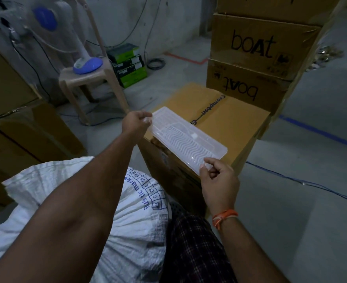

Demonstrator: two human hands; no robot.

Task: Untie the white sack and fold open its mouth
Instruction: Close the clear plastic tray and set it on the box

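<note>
The white woven sack (131,227) with blue print lies at the bottom left, partly hidden under my left forearm. Its mouth is out of sight. Both hands are away from the sack, over a brown cardboard box (236,127). They hold a clear plastic tray (187,137) with a wavy ribbed surface. My left hand (137,123) pinches the tray's far left end. At the near right end, my right hand (217,180) pinches the tray's edge.
Stacked "boat" cartons (256,48) rise behind the box. A beige plastic stool (82,78) carrying a blue and white fan (46,19) stands at the left, with more cartons (15,119) beside it. Green boxes (129,64) and cables lie on the grey floor (311,180).
</note>
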